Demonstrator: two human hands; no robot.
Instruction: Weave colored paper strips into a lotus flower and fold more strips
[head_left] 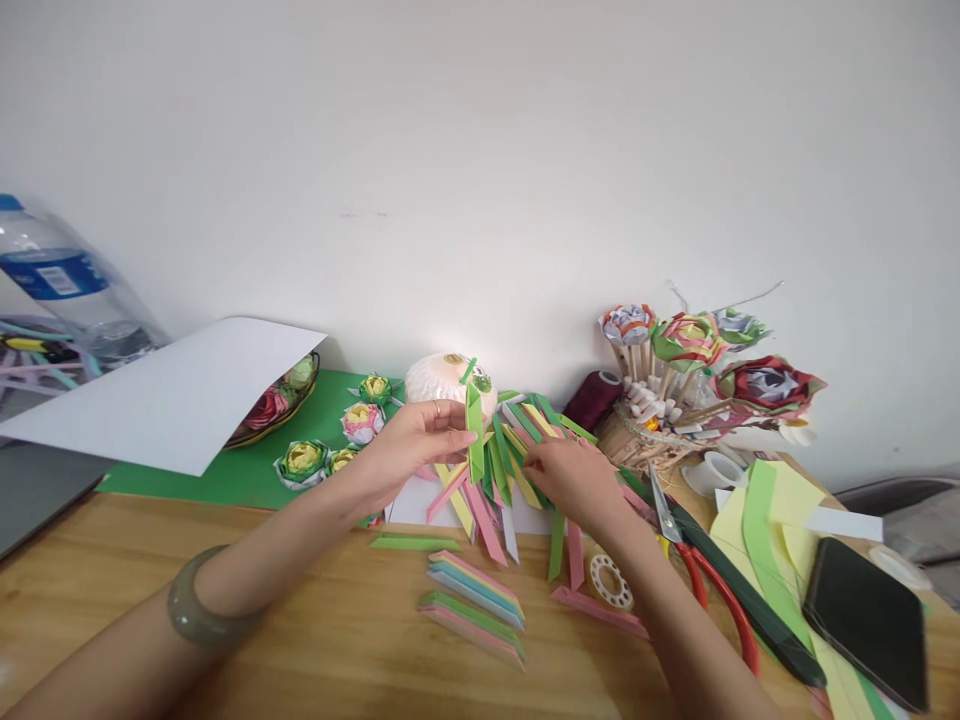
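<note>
Between thumb and fingers, my left hand (426,447) pinches a folded green paper strip (475,432), held upright in front of a round white object (431,378). My right hand (564,468) reaches into a pile of folded paper strips (499,470) in green, pink, yellow and white; its fingers are bent down and their tips are hidden, so whether it grips a strip cannot be seen. Nearer me on the wooden table lie two small stacks of folded strips (474,590) and a single green strip (415,542).
Red-handled scissors (694,570), a white ring (611,581), a tape roll (714,472) and a black phone (866,620) lie to the right. Paper flowers (688,340) stand behind them. A green sheet (240,475) with small paper flowers (304,462) and a white sheet (180,390) are left.
</note>
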